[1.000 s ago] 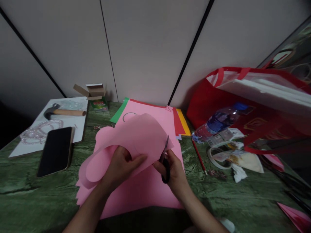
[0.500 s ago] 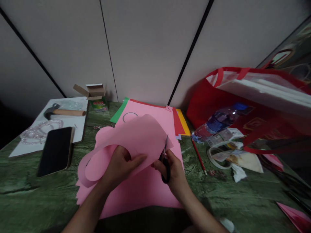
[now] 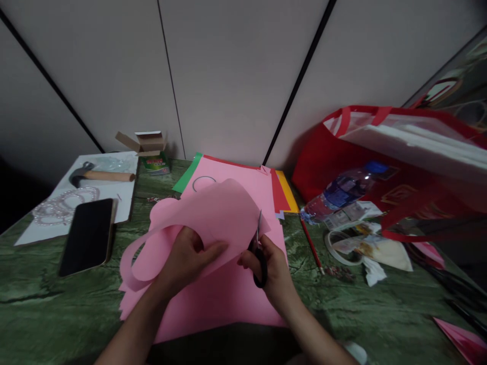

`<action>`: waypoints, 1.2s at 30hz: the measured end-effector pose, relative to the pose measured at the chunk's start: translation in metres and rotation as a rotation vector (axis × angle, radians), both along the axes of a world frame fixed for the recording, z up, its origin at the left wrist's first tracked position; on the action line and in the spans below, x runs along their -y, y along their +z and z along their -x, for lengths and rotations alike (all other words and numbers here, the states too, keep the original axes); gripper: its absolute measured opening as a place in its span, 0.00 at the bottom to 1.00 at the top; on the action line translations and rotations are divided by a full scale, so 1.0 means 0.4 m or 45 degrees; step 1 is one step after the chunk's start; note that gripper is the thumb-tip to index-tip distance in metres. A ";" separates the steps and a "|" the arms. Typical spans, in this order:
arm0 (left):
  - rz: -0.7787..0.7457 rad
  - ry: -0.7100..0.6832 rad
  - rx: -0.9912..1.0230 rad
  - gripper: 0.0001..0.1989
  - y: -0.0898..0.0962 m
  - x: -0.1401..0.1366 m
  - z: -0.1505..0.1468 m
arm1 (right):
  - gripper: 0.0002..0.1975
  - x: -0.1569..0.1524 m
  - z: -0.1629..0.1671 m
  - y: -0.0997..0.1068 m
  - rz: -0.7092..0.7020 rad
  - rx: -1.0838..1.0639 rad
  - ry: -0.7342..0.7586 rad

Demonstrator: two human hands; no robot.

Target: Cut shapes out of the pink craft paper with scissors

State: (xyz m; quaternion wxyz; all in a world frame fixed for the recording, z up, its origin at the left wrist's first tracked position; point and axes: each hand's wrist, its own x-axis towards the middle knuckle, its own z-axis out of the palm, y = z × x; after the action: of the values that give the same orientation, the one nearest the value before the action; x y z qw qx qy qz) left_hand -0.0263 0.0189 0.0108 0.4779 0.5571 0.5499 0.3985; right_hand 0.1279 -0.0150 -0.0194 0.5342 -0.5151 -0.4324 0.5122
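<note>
My left hand (image 3: 192, 258) is closed on a pink sheet of paper (image 3: 224, 213), its thumb on top and the fingers hidden beneath. The sheet bends upward, and a narrow cut strip curls away from it on the left. In my right hand (image 3: 268, 266) is a pair of scissors (image 3: 259, 253) with black handles, thumb and fingers in the loops. The blades point away from me and lie at the sheet's right edge, close to a small pointed corner. Under both hands lies more pink paper (image 3: 228, 304), including a rounded cut shape.
To the left are a phone (image 3: 88, 235), a hammer (image 3: 108, 176), strung beads (image 3: 63, 207) and a small open box (image 3: 154, 159). On the right are a red pencil (image 3: 311, 246), a water bottle (image 3: 338, 192), a tape roll (image 3: 342, 258) and a red bag (image 3: 315, 157). Coloured sheets (image 3: 287, 190) lie behind.
The curled paper strip on the left has shifted slightly, showing a bigger gap inside its loop. Both hands and the scissors stay almost where they were.
</note>
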 end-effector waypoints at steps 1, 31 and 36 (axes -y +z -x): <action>-0.006 -0.032 0.000 0.10 0.003 -0.001 0.000 | 0.13 0.000 0.000 -0.001 0.000 0.006 0.002; 0.059 -0.099 0.072 0.13 -0.002 -0.011 0.016 | 0.08 0.002 -0.002 0.004 0.004 -0.015 0.056; 0.040 -0.084 0.080 0.13 -0.008 -0.013 0.019 | 0.07 0.001 -0.003 0.007 0.013 -0.015 0.049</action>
State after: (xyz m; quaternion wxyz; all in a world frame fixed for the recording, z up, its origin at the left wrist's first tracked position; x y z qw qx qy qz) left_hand -0.0338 0.0240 0.0075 0.5167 0.5545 0.5222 0.3911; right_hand 0.1290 -0.0154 -0.0168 0.5242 -0.5062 -0.4366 0.5276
